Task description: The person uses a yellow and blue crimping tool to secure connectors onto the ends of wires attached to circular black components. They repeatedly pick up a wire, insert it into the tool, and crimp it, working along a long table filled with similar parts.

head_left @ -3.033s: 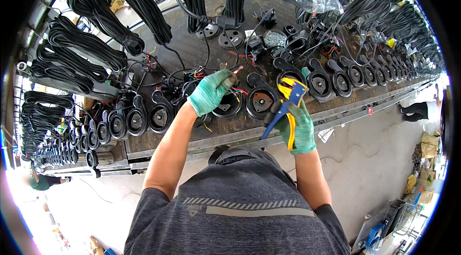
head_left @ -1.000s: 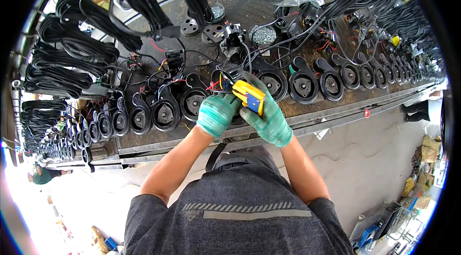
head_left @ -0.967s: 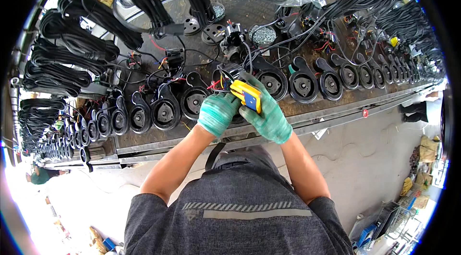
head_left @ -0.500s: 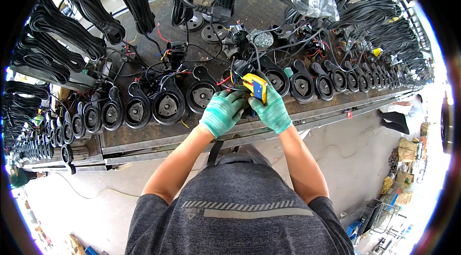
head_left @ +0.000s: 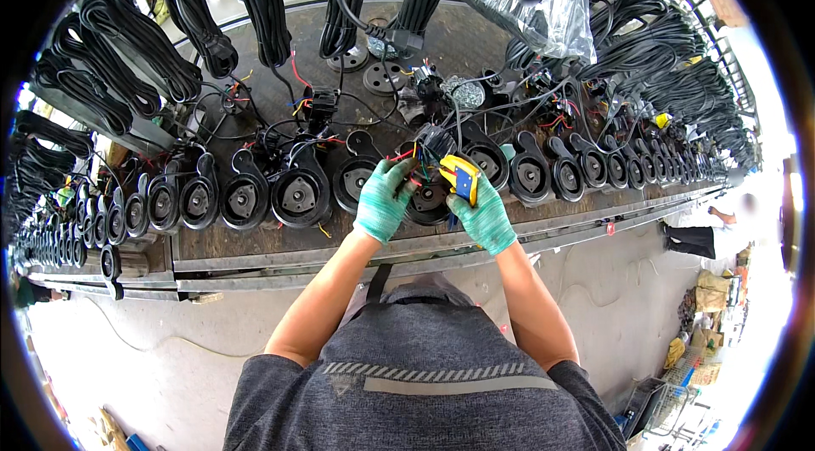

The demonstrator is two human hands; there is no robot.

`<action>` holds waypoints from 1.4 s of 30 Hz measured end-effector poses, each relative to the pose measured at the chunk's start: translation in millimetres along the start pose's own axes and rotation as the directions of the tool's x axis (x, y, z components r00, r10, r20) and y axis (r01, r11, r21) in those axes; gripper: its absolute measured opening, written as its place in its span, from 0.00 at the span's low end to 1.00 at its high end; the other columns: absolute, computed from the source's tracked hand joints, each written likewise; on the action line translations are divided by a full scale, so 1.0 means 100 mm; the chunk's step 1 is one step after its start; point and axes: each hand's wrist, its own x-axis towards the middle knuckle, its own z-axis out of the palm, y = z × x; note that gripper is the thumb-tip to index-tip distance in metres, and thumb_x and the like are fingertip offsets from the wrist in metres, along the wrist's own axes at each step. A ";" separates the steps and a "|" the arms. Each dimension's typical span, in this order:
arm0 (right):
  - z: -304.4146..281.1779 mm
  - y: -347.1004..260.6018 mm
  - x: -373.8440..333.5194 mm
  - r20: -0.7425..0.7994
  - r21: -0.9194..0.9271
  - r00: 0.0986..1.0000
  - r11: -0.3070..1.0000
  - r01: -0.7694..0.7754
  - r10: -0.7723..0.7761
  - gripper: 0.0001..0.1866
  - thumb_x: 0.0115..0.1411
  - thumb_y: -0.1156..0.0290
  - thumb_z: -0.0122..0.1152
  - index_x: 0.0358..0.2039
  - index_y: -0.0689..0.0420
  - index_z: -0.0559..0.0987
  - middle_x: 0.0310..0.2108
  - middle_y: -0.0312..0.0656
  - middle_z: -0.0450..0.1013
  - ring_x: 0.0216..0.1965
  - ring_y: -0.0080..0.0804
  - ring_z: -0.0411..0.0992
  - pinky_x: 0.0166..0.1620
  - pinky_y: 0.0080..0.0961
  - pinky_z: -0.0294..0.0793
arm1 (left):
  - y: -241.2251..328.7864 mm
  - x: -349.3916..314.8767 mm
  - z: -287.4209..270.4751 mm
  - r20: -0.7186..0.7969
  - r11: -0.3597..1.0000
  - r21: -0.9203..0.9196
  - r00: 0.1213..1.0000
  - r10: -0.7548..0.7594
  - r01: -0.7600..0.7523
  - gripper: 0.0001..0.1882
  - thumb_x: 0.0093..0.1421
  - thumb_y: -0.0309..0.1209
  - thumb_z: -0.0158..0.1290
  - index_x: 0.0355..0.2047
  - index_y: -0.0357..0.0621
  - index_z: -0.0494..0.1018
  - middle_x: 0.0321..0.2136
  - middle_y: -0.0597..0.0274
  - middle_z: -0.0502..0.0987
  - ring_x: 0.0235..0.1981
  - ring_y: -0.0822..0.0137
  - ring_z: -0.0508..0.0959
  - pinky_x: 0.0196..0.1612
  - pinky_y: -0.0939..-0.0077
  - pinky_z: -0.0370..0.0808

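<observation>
My left hand [head_left: 383,203], in a green knit glove, has its fingertips closed on thin coloured wires [head_left: 415,154], red among them. These wires come from a small black part [head_left: 437,141] just beyond the hands. My right hand [head_left: 486,220], gloved alike, grips a yellow-and-blue wire stripper [head_left: 461,178], its upper end beside the wires. Its jaws are too small to make out. Below and between both hands lies a black round housing [head_left: 427,208], partly covered by the fingers.
Similar round housings [head_left: 299,196] line the near edge of the dark workbench [head_left: 246,243] on both sides. Bundled black cables [head_left: 259,14] hang along the far side. Clear plastic wrapping [head_left: 552,5] is at the back, near metal discs [head_left: 384,78]. Another person [head_left: 722,217] shows at far right.
My left hand has drawn apart from the right, uncovering the round housing between them. The stripper has shifted slightly right and down. The whole view has tilted a little.
</observation>
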 end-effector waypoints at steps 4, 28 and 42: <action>-0.09 0.02 -0.01 0.055 0.048 0.998 0.999 -0.013 0.010 0.41 0.56 0.89 0.59 0.70 0.60 0.60 0.61 0.43 0.70 0.58 0.29 0.69 0.61 0.24 0.69 | 0.02 0.17 0.06 0.032 0.999 0.038 0.999 0.004 -0.005 0.14 0.64 0.31 0.59 0.48 0.37 0.79 0.37 0.46 0.78 0.37 0.44 0.80 0.40 0.63 0.77; -0.33 -0.41 0.50 0.097 -0.077 0.981 0.981 0.176 -0.169 0.32 0.59 0.79 0.65 0.64 0.56 0.69 0.56 0.44 0.77 0.53 0.33 0.77 0.56 0.28 0.75 | 0.25 0.13 0.16 0.269 0.961 -0.127 0.941 -0.204 0.244 0.15 0.72 0.35 0.54 0.50 0.36 0.76 0.34 0.60 0.81 0.35 0.68 0.77 0.41 0.71 0.76; -0.28 -0.67 0.38 0.158 -0.276 0.977 0.943 0.184 -0.144 0.32 0.57 0.75 0.69 0.63 0.53 0.73 0.50 0.51 0.80 0.49 0.45 0.81 0.51 0.33 0.79 | 0.21 0.23 0.16 0.343 0.992 0.100 0.938 0.038 -0.077 0.14 0.70 0.34 0.53 0.50 0.38 0.76 0.40 0.48 0.80 0.43 0.46 0.79 0.48 0.61 0.76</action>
